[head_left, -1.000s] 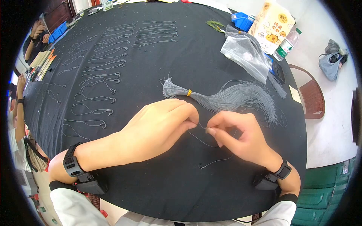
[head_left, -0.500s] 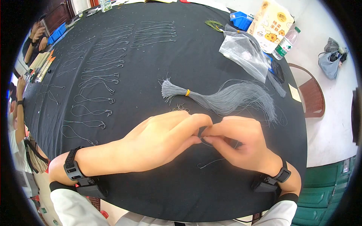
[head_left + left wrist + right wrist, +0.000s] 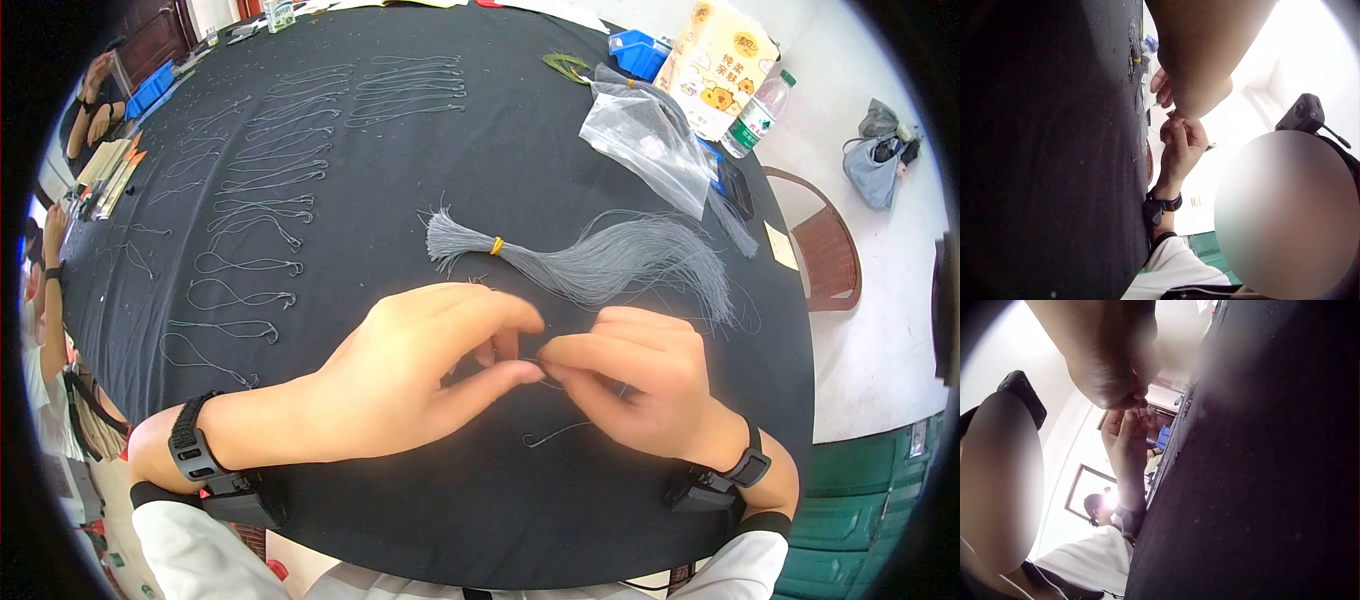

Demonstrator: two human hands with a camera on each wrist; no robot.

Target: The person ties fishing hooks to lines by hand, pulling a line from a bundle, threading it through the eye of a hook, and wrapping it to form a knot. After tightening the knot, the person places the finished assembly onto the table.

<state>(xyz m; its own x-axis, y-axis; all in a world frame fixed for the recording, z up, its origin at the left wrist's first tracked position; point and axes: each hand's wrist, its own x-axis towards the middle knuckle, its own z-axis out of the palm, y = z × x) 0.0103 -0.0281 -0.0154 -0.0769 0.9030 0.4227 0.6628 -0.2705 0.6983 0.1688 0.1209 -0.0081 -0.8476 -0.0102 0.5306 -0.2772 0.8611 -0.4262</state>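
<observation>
My right hand [image 3: 645, 375] pinches a thin grey line [image 3: 558, 434] between thumb and forefinger; one end of it hangs out below the hand and curls at its tip. Just left of that pinch is my left hand [image 3: 430, 365], its thumb tip close against the line and its forefinger lifted away from the thumb. In the left wrist view the right hand [image 3: 1179, 147] shows bent fingers at the meeting point. Beyond both hands lies a bundle of grey lines [image 3: 610, 265], tied by a yellow band [image 3: 497, 245]. A small dark pile [image 3: 478, 282] is mostly hidden behind the left hand.
Looped grey lines [image 3: 245, 293] lie in columns on the black tablecloth [image 3: 400, 520] at left and far centre. A clear plastic bag [image 3: 645, 145], blue bin [image 3: 640, 55], tissue pack [image 3: 720, 75] and water bottle [image 3: 760, 115] occupy the back right. Another person sits at the left edge.
Both hands have come together and a little nearer the body. The left thumb and forefinger, close together half a second ago, are now spread apart. The right hand still pinches the line.
</observation>
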